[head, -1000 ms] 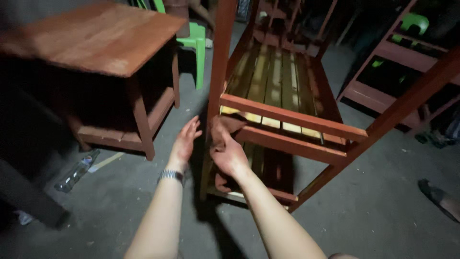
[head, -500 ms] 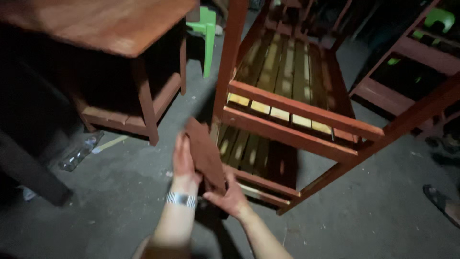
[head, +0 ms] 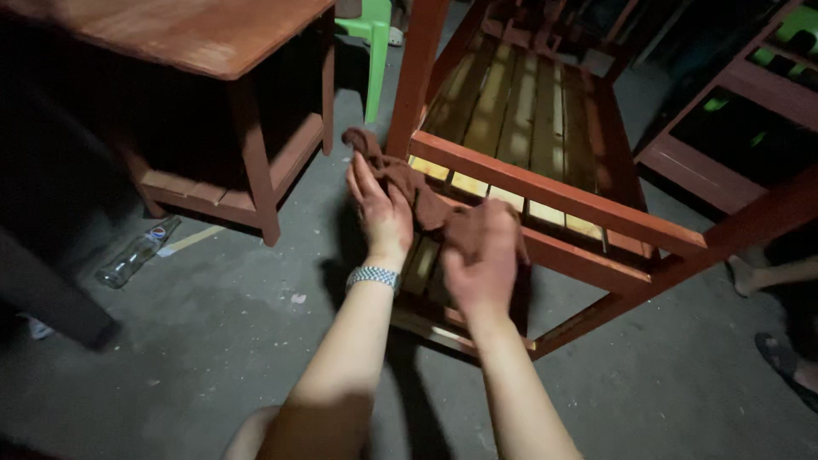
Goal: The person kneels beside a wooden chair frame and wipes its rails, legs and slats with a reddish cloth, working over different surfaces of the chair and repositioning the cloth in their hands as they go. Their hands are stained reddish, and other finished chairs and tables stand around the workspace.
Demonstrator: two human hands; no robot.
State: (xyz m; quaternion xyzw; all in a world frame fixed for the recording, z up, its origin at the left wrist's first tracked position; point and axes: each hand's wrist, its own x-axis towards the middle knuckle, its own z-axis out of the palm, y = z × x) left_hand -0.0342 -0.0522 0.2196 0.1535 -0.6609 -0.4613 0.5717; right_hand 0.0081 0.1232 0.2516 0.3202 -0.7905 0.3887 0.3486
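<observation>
A brown rag (head: 400, 181) stretches between both my hands in front of a red-brown wooden frame with slats (head: 545, 183) that lies tipped on the floor. My left hand (head: 381, 211), with a metal watch on the wrist, holds the rag's upper part, and its loose end hangs by the frame's upright post. My right hand (head: 481, 255) grips the rag's lower end, just in front of the frame's lower rail.
A red-brown wooden table (head: 213, 60) stands at the left, with a plastic bottle (head: 136, 253) on the concrete floor beside it. A green plastic chair (head: 373, 43) is behind. More wooden frames (head: 750, 94) stand at right, near another person's feet (head: 780, 277).
The rag was bunched and held up between my hands; now both hands have moved toward the frame and pulled the rag out longer. The camera has tilted closer.
</observation>
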